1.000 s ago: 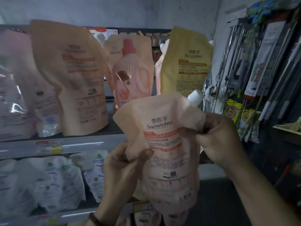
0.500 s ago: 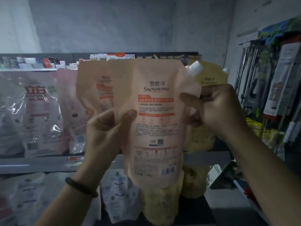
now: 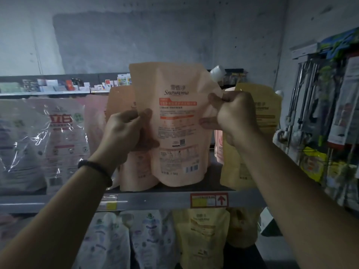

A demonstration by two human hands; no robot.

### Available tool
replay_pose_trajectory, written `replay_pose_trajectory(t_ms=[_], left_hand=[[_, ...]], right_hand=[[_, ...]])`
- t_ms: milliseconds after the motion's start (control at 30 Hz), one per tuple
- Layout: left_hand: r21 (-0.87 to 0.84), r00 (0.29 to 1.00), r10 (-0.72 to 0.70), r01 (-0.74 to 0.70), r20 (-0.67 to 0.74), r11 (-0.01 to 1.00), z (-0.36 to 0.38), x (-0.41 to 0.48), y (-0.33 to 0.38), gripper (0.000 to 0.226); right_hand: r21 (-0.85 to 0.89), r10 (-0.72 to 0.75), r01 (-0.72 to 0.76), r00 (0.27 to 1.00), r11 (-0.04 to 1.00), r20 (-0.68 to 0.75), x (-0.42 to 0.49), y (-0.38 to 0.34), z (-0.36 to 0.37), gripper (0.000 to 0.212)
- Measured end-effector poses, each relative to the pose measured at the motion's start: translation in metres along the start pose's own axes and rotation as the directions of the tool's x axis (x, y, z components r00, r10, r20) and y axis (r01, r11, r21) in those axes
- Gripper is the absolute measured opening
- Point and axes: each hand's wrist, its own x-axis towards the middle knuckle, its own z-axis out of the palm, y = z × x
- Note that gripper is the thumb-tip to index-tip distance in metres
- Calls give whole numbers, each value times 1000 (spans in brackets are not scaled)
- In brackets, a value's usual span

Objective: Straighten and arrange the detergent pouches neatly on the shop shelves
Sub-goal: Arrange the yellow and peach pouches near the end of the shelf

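L hand (image 3: 126,131) & R hand (image 3: 233,115) each pinch a side edge of the peach pouch (image 3: 176,129), held upright mid-frame w/ its base at the shelf (image 3: 155,199) lip. Risk: it's soft, so letting go early could slump it fwd or knock the yellow pouch (image 3: 264,121) at right.

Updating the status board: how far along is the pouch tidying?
Done: a yellow pouch and a peach pouch stand upright on the middle shelf. In hand: left hand and right hand grip the front pouch by its sides, base at shelf level; contact unclear. Left: release it in line, then the white pouches below, which look uneven.
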Motion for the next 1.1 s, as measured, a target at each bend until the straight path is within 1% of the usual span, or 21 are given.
replay_pose_trajectory(t_ms=[100,233,333,467,533,600,700,800,833,900,967,1000,1033,1100], left_hand=[[-11,1000,8,-8,-21,1000,6,3,-3,34],[-42,999,-4,2,-43,999,18,9,-16,34],[-17,998,-16,15,-54,1000,28,11,-23,33],[55,998,-35,38,-52,998,33,13,-35,34],[117,995,-74,82,-70,990,35,14,-40,36],[159,993,-78,91,-83,983,38,14,-42,35],[182,997,-46,57,-69,982,41,14,-41,29],[205,999,5,5,-47,979,39,9,-41,10],[220,998,17,-4,-57,975,38,8,-41,14],[286,994,35,-5,-100,958,37,4,-43,36],[426,983,96,-20,-156,904,39,-3,-43,50],[460,975,140,-46,-172,887,41,-6,-44,53],[431,969,175,-84,-176,898,44,-11,-44,51],[322,965,225,-172,-134,931,53,-20,-42,42]], right_hand=[[5,-46,47,997,999,-54,4,1,7,28],[-8,-44,43,995,999,-94,9,10,6,34],[-35,-49,44,990,998,-130,11,23,6,36],[-134,-61,41,988,990,-143,10,40,5,34],[-224,-97,68,988,972,-122,10,47,4,32],[-308,-130,98,988,946,-84,7,47,3,32],[-294,-124,119,992,948,0,-3,39,2,22],[-286,-179,178,984,942,21,-11,26,-3,21],[-294,-217,212,976,932,15,-13,22,-5,22],[-263,-292,279,956,924,-10,-16,16,-10,27],[-239,-341,321,939,916,-43,-19,14,-15,35],[-240,-353,330,934,913,-58,-19,14,-18,34],[-232,-347,324,935,917,-67,-19,15,-21,28],[-169,-284,272,957,947,-53,-19,20,-29,13]])
